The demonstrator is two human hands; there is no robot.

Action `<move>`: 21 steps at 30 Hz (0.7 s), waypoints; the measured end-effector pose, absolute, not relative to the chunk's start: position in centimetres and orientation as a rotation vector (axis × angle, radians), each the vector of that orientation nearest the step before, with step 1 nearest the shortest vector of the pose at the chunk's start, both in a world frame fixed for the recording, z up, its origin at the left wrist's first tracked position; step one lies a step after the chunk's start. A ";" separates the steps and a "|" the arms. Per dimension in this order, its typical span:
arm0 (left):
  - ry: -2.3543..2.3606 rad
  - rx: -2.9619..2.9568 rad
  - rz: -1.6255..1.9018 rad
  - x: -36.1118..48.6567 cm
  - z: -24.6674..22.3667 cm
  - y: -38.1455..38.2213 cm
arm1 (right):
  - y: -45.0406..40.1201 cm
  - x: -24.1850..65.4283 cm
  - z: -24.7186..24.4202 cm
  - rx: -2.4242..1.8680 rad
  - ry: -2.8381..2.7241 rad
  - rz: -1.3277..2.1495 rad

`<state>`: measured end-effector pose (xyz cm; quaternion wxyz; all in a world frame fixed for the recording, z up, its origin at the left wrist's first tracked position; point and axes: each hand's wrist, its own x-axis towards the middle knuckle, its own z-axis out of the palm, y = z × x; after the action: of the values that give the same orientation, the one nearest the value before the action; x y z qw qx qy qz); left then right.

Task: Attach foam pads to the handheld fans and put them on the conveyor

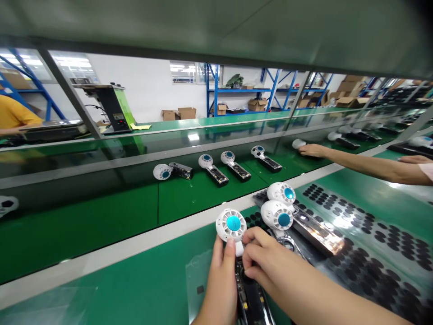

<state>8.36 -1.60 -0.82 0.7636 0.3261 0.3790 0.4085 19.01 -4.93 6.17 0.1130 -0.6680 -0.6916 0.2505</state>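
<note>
My left hand (pixel 221 280) is closed round the neck of a handheld fan (pixel 231 225), thumb just below its white round head with radial slots and a turquoise centre. Its dark handle, with circuit parts showing, points down toward me. Against the right side of the neck, my right hand (pixel 267 259) is closed, fingertips pinched together; whatever is between them is hidden. Just to the right, two more fans (pixel 276 215) lie on sheets of round black stickers (pixel 379 266). A clear plastic sheet (pixel 194 271) with one small dark square lies left of my left hand.
Several similar fans (pixel 213 174) lie along the green conveyor belt (pixel 118 225) beyond the bench edge. Another person's hand (pixel 311 150) reaches onto the belt at the right. A shelf (pixel 216 27) hangs low overhead; a slanted post (pixel 69 92) stands at the left.
</note>
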 end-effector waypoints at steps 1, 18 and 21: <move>0.826 0.698 0.884 8.4 -0.7 -1.6 | -5.0 19.0 5.9 -1.946 -2.024 0.706; 0.915 0.645 0.896 8.6 -0.2 -1.6 | -5.6 18.7 4.7 -1.920 -1.932 0.603; 0.873 0.602 0.915 8.6 -0.4 -1.6 | -5.8 18.6 4.2 -1.917 -1.911 0.582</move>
<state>8.62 -1.56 -0.38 0.7646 0.2772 0.4017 0.4210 18.65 -5.85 4.17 0.1853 -0.6803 -0.6784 0.2065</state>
